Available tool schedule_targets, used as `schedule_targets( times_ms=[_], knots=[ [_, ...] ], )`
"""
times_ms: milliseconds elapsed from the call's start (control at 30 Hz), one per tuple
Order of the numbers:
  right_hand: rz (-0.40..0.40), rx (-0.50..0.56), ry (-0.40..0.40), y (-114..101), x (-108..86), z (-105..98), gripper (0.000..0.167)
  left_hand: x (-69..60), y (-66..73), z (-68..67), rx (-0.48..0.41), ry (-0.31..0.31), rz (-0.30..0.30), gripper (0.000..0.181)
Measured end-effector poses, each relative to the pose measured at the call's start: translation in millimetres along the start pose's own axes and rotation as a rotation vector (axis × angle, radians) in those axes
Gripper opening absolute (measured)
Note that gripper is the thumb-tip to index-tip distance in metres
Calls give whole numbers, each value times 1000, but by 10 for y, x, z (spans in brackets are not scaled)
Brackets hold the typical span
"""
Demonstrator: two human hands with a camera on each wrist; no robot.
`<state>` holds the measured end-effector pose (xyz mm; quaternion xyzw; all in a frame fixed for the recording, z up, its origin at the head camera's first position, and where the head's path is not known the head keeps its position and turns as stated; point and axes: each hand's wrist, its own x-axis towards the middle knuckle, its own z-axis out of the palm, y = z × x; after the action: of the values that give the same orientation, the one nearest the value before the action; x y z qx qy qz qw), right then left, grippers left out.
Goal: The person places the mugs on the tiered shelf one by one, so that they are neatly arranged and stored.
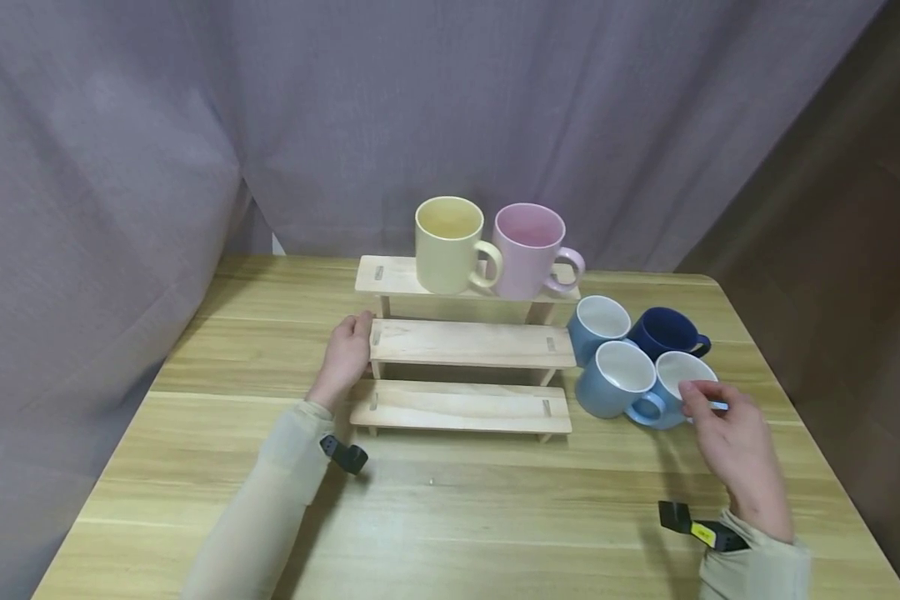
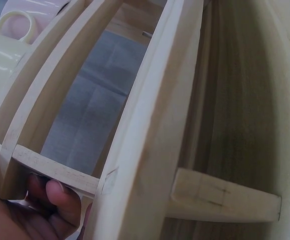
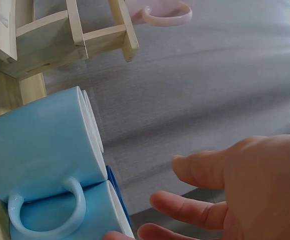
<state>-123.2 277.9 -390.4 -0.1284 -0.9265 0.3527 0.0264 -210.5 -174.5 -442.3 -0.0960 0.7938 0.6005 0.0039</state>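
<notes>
A three-tier wooden rack (image 1: pixel 472 343) stands on the table. At the left end of its middle tier, my left hand (image 1: pixel 343 354) grips the side frame, its fingers curled under the wood in the left wrist view. A yellow mug (image 1: pixel 438 254) and a pink mug (image 1: pixel 521 265) stand upright on the top tier. My right hand (image 1: pixel 742 442) hovers by the rightmost light blue mug (image 1: pixel 678 371), near its handle. The right wrist view shows its thumb and fingers (image 3: pixel 192 210) spread, with nothing between them. Whether a fingertip touches the mug I cannot tell.
Right of the rack, a front light blue mug (image 1: pixel 607 392), a rear light blue mug (image 1: pixel 588 337) and a dark blue mug (image 1: pixel 663 333) crowd around the rightmost one. A grey curtain (image 1: pixel 420 100) hangs behind the wooden table (image 1: pixel 450 533).
</notes>
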Motion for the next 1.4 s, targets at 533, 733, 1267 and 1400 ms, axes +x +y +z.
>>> schedule_targets(
  times_ms=[533, 733, 1267, 1400],
  knots=[
    [52, 14, -23, 50, 6, 6, 72, -6, 1, 6, 13, 5, 11, 47],
    [78, -9, -7, 80, 14, -6, 71, -3, -2, 4, 16, 2, 2, 48],
    [76, 3, -91, 19, 20, 80, 78, -5, 2, -11, 9, -7, 0, 48],
    [88, 16, -96, 0, 2, 88, 79, -5, -2, -13, 6, -7, -5, 50]
  ],
)
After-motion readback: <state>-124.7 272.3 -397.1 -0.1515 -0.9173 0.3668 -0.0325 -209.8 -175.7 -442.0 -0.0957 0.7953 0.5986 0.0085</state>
